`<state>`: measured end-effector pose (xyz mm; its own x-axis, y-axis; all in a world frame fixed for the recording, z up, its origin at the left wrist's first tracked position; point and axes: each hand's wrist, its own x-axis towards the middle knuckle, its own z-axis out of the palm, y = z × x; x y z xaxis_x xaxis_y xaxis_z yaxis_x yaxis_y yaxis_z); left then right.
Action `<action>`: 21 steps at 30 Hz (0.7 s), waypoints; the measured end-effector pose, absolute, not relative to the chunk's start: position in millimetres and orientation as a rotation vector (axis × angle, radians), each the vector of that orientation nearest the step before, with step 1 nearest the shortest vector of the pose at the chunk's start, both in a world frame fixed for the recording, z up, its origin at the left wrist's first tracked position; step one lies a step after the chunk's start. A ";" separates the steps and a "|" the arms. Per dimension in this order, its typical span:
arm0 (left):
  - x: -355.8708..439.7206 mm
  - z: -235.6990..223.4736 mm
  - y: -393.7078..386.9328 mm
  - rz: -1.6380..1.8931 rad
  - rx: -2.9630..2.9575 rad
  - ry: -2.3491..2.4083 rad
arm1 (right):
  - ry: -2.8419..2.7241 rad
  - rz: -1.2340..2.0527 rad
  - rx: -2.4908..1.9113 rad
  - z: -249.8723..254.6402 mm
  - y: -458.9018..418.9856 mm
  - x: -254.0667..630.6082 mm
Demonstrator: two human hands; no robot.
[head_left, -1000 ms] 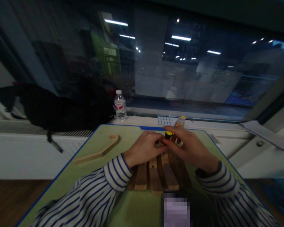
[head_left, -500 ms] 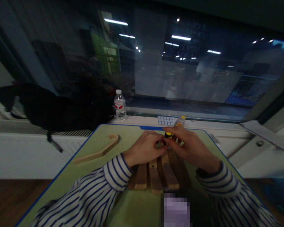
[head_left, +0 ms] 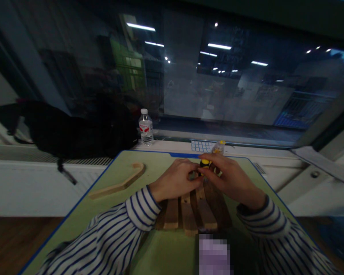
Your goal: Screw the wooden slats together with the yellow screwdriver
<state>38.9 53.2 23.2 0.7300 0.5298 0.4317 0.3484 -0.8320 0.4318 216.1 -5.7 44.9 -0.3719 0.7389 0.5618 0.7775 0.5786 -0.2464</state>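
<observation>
A slatted wooden assembly (head_left: 193, 214) lies on the green table (head_left: 111, 214) in front of me. My left hand (head_left: 174, 179) rests on its far end with fingers curled and pinched at a spot hidden under them. My right hand (head_left: 231, 179) is closed round a yellow-and-black screwdriver handle (head_left: 204, 163), held upright over the far end of the wood. The two hands touch at the fingertips. Both forearms wear striped sleeves.
A curved wooden piece (head_left: 119, 183) lies on the table's left part. On the sill behind stand a water bottle (head_left: 146, 132), a small yellow-capped bottle (head_left: 219, 147) and a blue grid sheet (head_left: 201, 146). A black bag (head_left: 71, 128) sits at the left.
The hands stay in the same place; the right hand's fingers shift slightly round the screwdriver handle. Nothing else has moved.
</observation>
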 end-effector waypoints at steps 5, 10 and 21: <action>38.7 21.7 54.2 0.838 2.610 0.763 | -2.153 -0.061 -1.226 45.7 -5.4 215.8; 39.0 20.7 55.5 0.818 2.605 0.769 | -2.131 -0.072 -1.226 45.4 -6.2 213.9; 39.1 20.6 55.0 0.814 2.594 0.714 | -2.174 -0.083 -1.149 48.0 -7.8 213.9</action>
